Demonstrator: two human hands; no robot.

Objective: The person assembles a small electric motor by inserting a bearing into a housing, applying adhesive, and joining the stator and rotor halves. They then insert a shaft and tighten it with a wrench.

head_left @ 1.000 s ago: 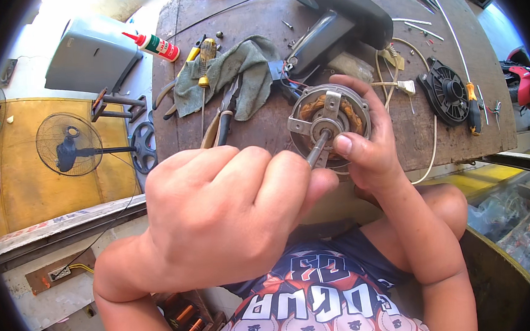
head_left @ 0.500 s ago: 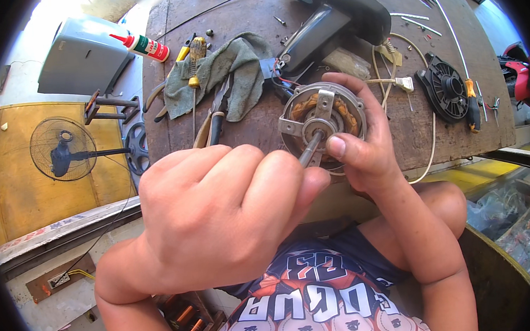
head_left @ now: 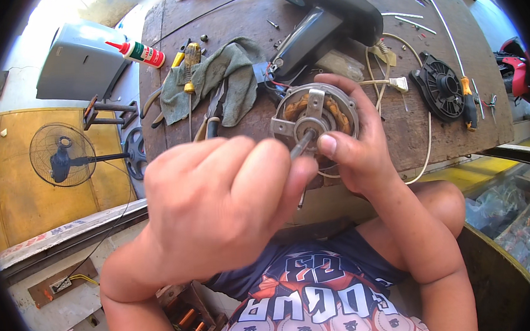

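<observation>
My right hand (head_left: pixel 360 135) is wrapped around the rim of a round, open fan motor housing (head_left: pixel 281 113) with copper-coloured windings and a metal bracket across its front. Its thumb presses near the hub. In the middle of the bracket is a bearing seat, and a grey metal rod (head_left: pixel 303 145) meets it at a slant. My left hand (head_left: pixel 218 198), slightly blurred, is closed in a fist round the other end of the rod. The fist hides most of the rod, so its kind cannot be told. A thin dark-tipped lead (head_left: pixel 302 198) hangs below the housing.
On the wooden table (head_left: pixel 237 12) lie a grey rag (head_left: pixel 234 64), a yellow-handled screwdriver (head_left: pixel 190 61), pliers, a dark fan stand body (head_left: pixel 353 14), a black round cover (head_left: pixel 439 88) and a white cord with plug (head_left: pixel 398 84). A glue bottle (head_left: pixel 143 53) stands at the left edge.
The motor housing and both hands have shifted a little left in view. My left fist has turned slightly, still on the rod, and the thin lead now shows below the housing.
</observation>
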